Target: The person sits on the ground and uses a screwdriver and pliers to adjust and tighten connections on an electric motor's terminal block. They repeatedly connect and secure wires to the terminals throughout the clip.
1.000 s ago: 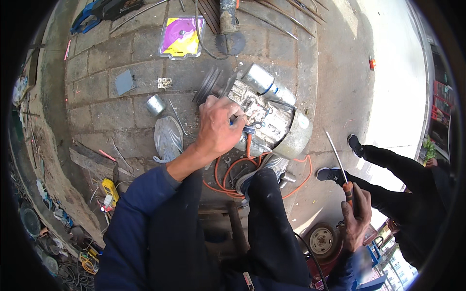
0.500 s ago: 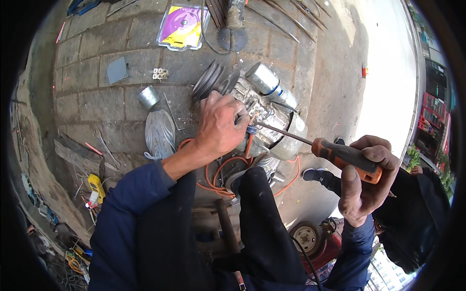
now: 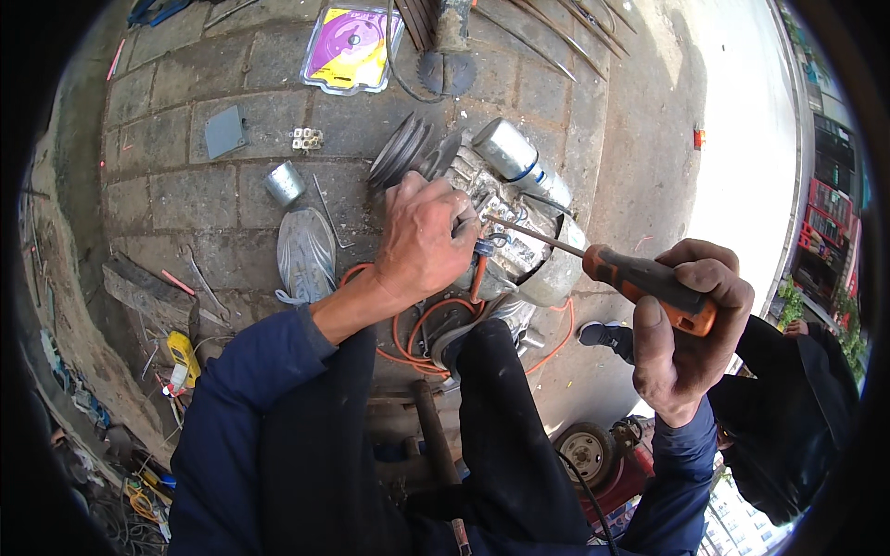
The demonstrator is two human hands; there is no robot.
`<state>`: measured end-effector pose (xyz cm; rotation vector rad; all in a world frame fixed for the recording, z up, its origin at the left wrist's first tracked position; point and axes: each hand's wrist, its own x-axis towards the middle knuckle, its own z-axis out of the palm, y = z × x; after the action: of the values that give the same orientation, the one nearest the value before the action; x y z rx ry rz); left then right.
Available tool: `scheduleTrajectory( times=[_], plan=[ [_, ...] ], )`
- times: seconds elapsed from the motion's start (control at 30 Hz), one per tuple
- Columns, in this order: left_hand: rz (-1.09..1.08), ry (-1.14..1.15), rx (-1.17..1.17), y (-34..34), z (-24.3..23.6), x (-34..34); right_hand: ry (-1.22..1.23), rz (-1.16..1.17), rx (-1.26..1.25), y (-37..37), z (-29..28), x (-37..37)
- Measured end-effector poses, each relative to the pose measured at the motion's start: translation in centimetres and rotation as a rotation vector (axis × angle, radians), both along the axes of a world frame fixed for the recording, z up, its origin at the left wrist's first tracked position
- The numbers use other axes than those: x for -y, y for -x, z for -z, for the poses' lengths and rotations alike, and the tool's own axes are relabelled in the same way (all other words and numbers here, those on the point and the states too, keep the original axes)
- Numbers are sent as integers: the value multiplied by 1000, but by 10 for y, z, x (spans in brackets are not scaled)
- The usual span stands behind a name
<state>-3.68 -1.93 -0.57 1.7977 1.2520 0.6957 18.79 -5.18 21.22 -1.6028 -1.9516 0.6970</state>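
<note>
A grey electric motor [image 3: 496,197] with an uncovered terminal area lies on the paving before my knees. Its grooved pulley [image 3: 400,153] is at the left end, and a silver cylindrical capacitor [image 3: 505,148] sits along its far side. My left hand [image 3: 422,232] is closed in a pinch at the motor's near left edge; whatever the fingers hold is hidden. My right hand [image 3: 691,324] grips an orange-and-black screwdriver [image 3: 654,287], its shaft pointing left and its tip at the terminals beside my left fingers. An orange cable [image 3: 479,278] runs up to the motor by that hand.
Left of the motor lie a metal cup [image 3: 285,183], a hex key [image 3: 329,213], a grey plate [image 3: 224,132] and a small terminal block [image 3: 307,139]. A packaged disc [image 3: 352,48] and a toothed blade [image 3: 445,72] are farther off. At right is a person in dark clothes [image 3: 788,417].
My right hand has shifted slightly left and up with the screwdriver. Its tip is now a little higher over the terminals. My left hand stays almost in place.
</note>
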Motion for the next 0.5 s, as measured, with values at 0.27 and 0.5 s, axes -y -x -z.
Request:
scheduleTrajectory(
  times=[0.27, 0.5],
  plan=[
    [-8, -12, -7, 0, 1, 0, -1, -13, 406, 20, -25, -9],
    [-2, -13, -10, 0, 2, 0, 49, -464, 357, 38, -39, -37]
  ],
)
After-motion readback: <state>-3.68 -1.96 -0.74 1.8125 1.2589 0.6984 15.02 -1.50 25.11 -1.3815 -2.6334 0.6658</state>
